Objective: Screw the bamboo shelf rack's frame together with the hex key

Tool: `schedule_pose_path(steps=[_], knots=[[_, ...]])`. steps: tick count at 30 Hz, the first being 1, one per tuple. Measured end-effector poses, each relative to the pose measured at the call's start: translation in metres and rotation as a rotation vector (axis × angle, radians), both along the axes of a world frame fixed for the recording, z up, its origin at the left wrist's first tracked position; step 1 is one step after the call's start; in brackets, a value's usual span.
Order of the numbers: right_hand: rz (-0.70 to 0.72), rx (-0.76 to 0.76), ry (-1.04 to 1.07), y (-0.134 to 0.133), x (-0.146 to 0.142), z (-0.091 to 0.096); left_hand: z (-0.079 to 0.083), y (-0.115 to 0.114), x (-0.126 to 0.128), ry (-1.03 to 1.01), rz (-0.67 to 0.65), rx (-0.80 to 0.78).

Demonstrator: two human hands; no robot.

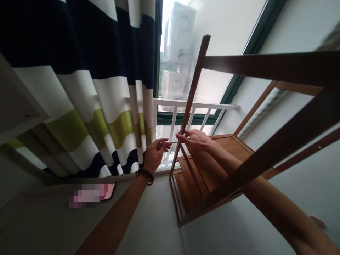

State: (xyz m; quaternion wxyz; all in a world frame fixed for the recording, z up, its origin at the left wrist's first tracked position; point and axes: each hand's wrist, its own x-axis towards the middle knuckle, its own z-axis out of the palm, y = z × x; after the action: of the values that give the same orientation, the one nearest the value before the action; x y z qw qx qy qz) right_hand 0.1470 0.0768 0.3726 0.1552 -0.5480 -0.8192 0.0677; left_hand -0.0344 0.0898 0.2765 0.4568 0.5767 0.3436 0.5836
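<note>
A brown wooden rack [192, 85] with slatted shelves stands to the right, one slim upright post rising in front of the window. My right hand [199, 141] reaches through the rack's frame and closes around that post, thumb and fingers on either side of it. Just left of the post, my left hand [156, 152], with a dark bracelet on the wrist, pinches a thin, rod-like piece [173, 142]. The piece's far end meets the post near my right fingertips. It is too small to tell its kind.
Behind the rack are a white railing [196, 105] and a tall window [223, 32]. A striped curtain [106, 88] hangs at the left. On the ledge below it lies a phone [108, 192], its screen partly blurred. A wooden shelf board [233, 147] sits low inside the rack.
</note>
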Motion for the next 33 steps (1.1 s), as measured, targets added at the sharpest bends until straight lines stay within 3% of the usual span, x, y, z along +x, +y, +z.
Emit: schedule_pose_path(steps=[11,20,33], knots=[[-0.153,-0.044,-0.075,0.025,-0.005,-0.021,-0.011,0.006,-0.005,0.058,0.057,-0.008],[-0.023,0.026,0.046,0.026,-0.016,-0.029,0.000,0.010,0.001,0.027,-0.003,0.014],[-0.010,0.033,0.103,0.022,-0.018,-0.026,0.004,0.008,0.009,0.042,0.070,-0.004]])
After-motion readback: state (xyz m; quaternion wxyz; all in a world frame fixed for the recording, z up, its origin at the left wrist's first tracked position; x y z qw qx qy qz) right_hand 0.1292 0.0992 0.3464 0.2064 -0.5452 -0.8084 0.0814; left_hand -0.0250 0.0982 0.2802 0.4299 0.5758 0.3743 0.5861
